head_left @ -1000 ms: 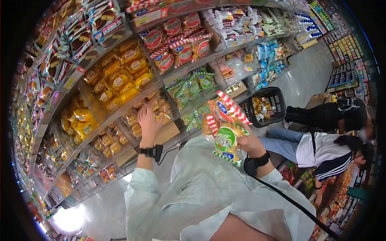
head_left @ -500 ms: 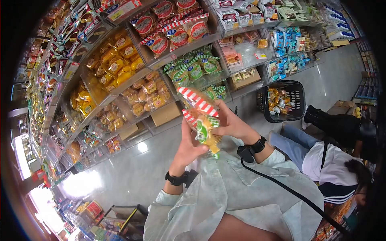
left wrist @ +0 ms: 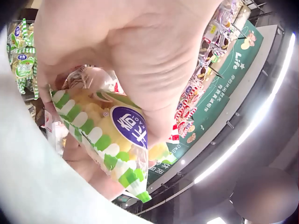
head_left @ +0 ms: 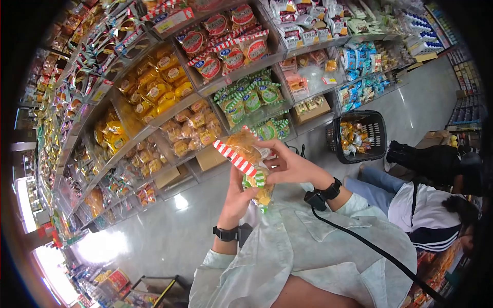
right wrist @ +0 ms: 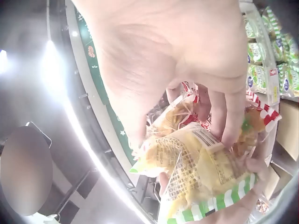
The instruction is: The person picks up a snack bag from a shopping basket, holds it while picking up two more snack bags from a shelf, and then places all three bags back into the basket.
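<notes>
Head view: both hands were raised in front of the snack shelves [head_left: 154,110], holding two snack bags between them, well clear of the shelf edge. The left hand [head_left: 237,197] came up from below with its grip closed on the green-striped snack bag [head_left: 261,189]; the right hand [head_left: 287,164] reached in from the right, fingers curled round the red-striped snack bag [head_left: 237,151] stacked above it. A black shopping basket [head_left: 359,134] with wrapped sweets stood on the floor to the right, near a crouching person in a white top [head_left: 418,205]. Left wrist view: the left hand [left wrist: 140,60] pinched the green-striped snack bag [left wrist: 107,140] with thumb over the blue label; yellow contents showed through the wrapper. Right wrist view: the right hand [right wrist: 173,60] had fingers [right wrist: 231,121] curled over the bags; the printed back of the green-striped snack bag [right wrist: 196,172] faced the camera, and the red-striped snack bag [right wrist: 259,116] lay just behind it, touching it.
</notes>
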